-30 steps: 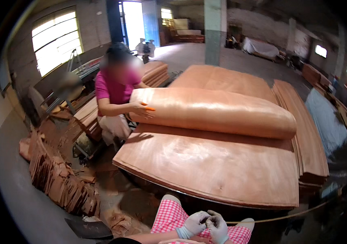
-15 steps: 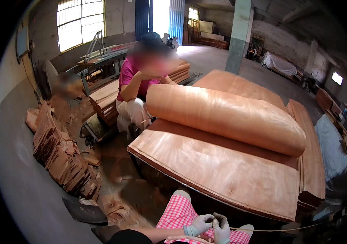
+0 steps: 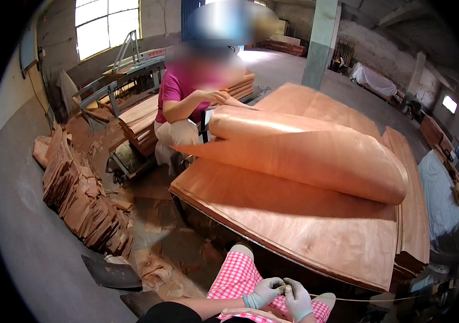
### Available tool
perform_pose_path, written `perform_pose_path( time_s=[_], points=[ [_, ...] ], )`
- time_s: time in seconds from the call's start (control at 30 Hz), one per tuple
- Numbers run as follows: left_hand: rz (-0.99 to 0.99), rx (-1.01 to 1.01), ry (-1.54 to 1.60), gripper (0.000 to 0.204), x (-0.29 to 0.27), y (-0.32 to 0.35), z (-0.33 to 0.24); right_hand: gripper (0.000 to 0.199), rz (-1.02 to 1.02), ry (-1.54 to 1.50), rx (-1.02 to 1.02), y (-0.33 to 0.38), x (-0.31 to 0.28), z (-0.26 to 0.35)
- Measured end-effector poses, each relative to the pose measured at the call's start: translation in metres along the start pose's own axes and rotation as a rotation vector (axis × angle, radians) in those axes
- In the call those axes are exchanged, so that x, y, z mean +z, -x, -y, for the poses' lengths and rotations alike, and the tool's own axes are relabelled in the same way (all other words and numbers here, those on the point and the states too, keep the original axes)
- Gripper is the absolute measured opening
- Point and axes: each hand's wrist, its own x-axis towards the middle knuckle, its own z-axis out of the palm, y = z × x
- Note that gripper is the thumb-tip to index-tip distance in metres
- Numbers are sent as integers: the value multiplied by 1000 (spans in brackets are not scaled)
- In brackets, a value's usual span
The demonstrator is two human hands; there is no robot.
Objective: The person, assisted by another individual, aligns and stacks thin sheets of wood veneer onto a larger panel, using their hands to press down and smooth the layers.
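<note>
Low in the view, my left hand and my right hand, both in pale gloves, meet over my lap on a pink checked cloth. Their fingertips pinch a thin thread that runs off to the right. In front of me lies a stack of wide wood veneer sheets. Its top sheet is folded over into a long curl. A co-worker in a pink top sits at the far side with a hand on that curl.
A heap of veneer scraps lies on the concrete floor to my left. A metal-framed machine stands behind the co-worker. More veneer stacks sit to the right, a concrete pillar behind.
The view has tilted and moved closer to the stack. The co-worker has pushed the curled top sheet farther over. My hands stay together on the thread.
</note>
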Motion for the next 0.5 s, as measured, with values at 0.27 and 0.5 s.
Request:
perform_pose_path(
  time_s=[0.27,0.5],
  points=[
    [-172,37,52,8,5,-8,-28,20,87,512,84,-14,-56,35],
    [-228,97,214,9,-29,-21,-39,26,-8,591,-39,-36,-58,42]
  ],
)
